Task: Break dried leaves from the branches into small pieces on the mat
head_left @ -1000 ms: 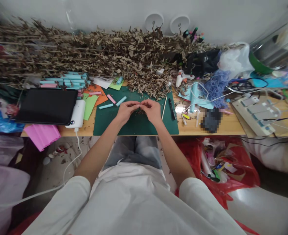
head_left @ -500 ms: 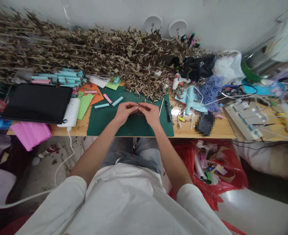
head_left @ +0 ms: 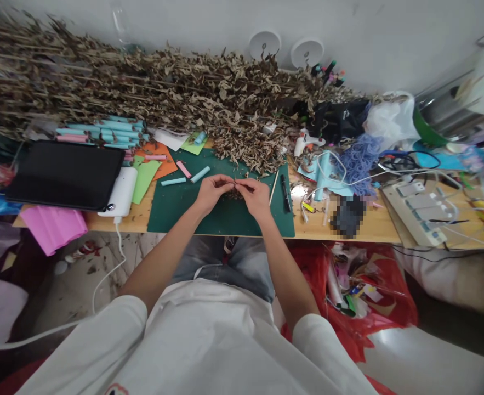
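Over a green cutting mat point(head_left: 176, 211), my left hand point(head_left: 212, 192) and my right hand point(head_left: 255, 194) meet fingertip to fingertip. Both are closed in a pinch on a small dark bit, perhaps dried plant; it is too small to name. Dark crumbs lie on the mat beneath the fingers. Left of my hands rest a pink paper roll point(head_left: 183, 169) and two blue rolls, one a slanted blue roll point(head_left: 200, 174). On the right side of the mat lie a thin pale stick point(head_left: 273, 187) and a black pen point(head_left: 285, 193). A heap of dried leaves point(head_left: 250, 151) covers the mat's back edge.
Dried plant stalks point(head_left: 143, 82) fill the back along the wall. At left are a black tablet point(head_left: 64, 174), a white power bank point(head_left: 120, 192) and stacked blue rolls point(head_left: 118, 129). Rightward are a glue gun point(head_left: 307, 141), blue yarn point(head_left: 360, 162), a power strip point(head_left: 416, 211) and cables. A red bag point(head_left: 393, 307) stands below.
The camera view has shifted slightly, so the table sits a little lower and further right. My hands stay together in a pinch, with only small finger movement.
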`<control>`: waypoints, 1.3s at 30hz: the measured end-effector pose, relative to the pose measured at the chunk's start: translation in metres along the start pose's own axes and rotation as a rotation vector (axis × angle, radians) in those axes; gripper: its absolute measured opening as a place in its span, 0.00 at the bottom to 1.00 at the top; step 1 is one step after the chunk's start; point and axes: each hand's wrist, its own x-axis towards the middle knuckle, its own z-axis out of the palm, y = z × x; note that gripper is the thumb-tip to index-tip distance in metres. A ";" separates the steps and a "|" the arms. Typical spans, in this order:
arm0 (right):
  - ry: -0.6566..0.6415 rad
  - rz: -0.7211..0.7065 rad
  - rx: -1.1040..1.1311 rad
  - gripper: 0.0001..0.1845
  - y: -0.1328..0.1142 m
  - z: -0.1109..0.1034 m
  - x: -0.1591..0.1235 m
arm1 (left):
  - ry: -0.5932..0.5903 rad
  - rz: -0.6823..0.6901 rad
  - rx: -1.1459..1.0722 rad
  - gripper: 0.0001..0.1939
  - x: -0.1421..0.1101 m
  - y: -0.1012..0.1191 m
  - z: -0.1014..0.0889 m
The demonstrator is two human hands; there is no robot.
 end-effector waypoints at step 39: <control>0.140 -0.062 -0.239 0.20 0.004 -0.003 -0.004 | 0.218 0.188 0.154 0.10 -0.005 -0.006 0.009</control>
